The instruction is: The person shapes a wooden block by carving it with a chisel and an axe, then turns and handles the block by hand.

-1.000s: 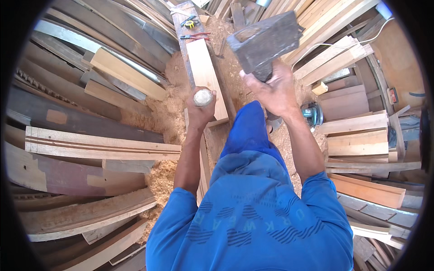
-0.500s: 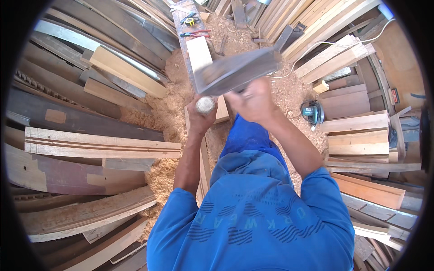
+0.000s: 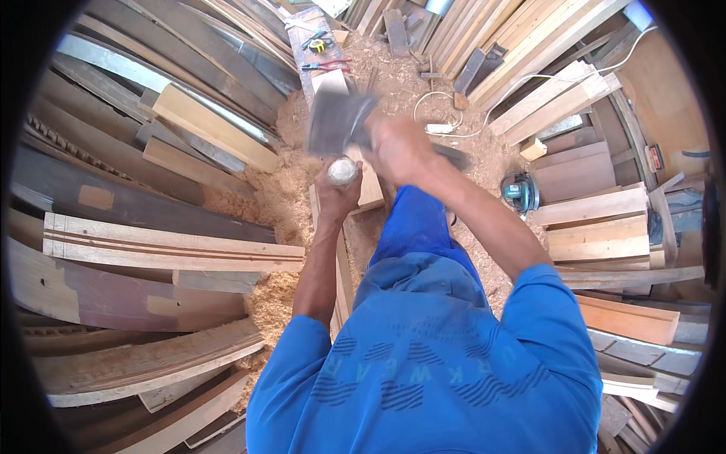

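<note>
Grey and motion-blurred, a flat-headed metal striking tool (image 3: 336,121) sits in the right hand (image 3: 401,147), whose grip is closed around its handle; the head hangs just above and slightly left of the left hand (image 3: 338,193). That left hand is wrapped tight around a pale, round-topped wooden handle (image 3: 342,171), held upright, with its worn end showing above the fist. What the handle carries below the fist is hidden. Both hands are over a long pale wooden plank (image 3: 344,227) that runs away from the person along the middle of the view, the left fist close above it.

Heaped pale sawdust (image 3: 280,189) lies thick on the floor to the left of the plank and around it. Stacked timber boards (image 3: 166,246) fan out on the left side, and more light planks (image 3: 597,227) are piled on the right. A teal round power tool (image 3: 520,191) rests on the sawdust to the right of the right forearm, well apart from the hands. A white cable (image 3: 446,125) loops across the floor beyond the right hand.
</note>
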`<state>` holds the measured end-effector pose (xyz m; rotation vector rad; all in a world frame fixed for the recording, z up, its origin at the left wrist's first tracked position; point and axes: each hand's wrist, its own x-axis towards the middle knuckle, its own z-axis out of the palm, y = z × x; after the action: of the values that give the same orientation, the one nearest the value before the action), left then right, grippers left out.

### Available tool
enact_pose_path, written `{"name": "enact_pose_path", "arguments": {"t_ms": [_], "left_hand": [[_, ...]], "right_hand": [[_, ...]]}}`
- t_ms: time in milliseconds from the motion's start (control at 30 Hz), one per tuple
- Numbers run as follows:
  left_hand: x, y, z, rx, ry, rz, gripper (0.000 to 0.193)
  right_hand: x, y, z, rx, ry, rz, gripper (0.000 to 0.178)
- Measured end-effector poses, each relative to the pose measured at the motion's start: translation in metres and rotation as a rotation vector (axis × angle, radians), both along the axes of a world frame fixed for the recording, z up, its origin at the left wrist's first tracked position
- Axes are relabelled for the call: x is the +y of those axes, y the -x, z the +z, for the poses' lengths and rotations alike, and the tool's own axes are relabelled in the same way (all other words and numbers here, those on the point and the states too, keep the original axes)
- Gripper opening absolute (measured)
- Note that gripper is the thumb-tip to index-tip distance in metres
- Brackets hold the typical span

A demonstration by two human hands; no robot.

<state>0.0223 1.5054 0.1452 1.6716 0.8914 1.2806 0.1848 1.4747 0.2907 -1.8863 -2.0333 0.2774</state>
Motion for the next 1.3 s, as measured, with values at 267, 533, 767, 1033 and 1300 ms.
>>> {"name": "enact_pose_path", "arguments": {"t_ms": [267, 533, 767, 1033, 1300], "left_hand": [[-0.005, 0.005, 0.001, 0.020, 0.041, 0.035, 0.014], [0.004, -0.018, 0.015, -0.035, 0.095, 0.111, 0.016], [-0.002, -0.031, 0.011, -0.001, 0.054, 0.068, 0.016], [-0.002, -0.020, -0.003, 0.007, 0.095, 0.076, 0.019], [-0.021, -0.015, -0.020, -0.053, -0.119, 0.038, 0.039]], "right_hand": [[-0.043, -0.012, 0.001, 0.436, -0.045, -0.123, 0.032], [-0.056, -0.026, 0.039, 0.661, -0.243, -0.141, 0.030], [-0.074, -0.037, 0.054, 0.708, -0.326, -0.117, 0.030], [-0.073, -0.032, 0.063, 0.778, -0.393, -0.035, 0.024], [-0.046, -0.022, -0.002, 0.296, -0.562, 0.103, 0.029]]}}
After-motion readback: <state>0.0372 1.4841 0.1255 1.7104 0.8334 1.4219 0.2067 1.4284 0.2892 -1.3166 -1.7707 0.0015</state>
